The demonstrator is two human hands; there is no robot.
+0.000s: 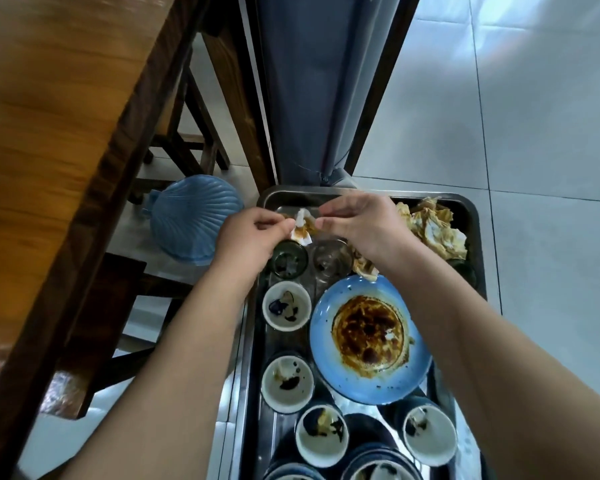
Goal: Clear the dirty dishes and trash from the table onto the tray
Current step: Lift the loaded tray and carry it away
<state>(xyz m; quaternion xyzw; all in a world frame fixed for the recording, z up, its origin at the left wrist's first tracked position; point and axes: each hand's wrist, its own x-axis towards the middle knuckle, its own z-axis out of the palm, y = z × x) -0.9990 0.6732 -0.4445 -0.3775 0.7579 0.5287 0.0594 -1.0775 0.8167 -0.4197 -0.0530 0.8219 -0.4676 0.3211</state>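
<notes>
Now, stained napkin between left hand and right hand, above tray.

Both hands are up over the far end of the metal tray, and the left hand and right hand each pinch a stained napkin scrap between fingertips. Below the fingers sit two glasses, white cups and a saucy blue plate; right of them, crumpled napkins.

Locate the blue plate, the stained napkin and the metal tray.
blue plate (323, 327): head view, bare blue rim on its left side.
stained napkin (300, 236): head view, white lower corner.
metal tray (291, 192): head view, far rim near its left corner.
</notes>
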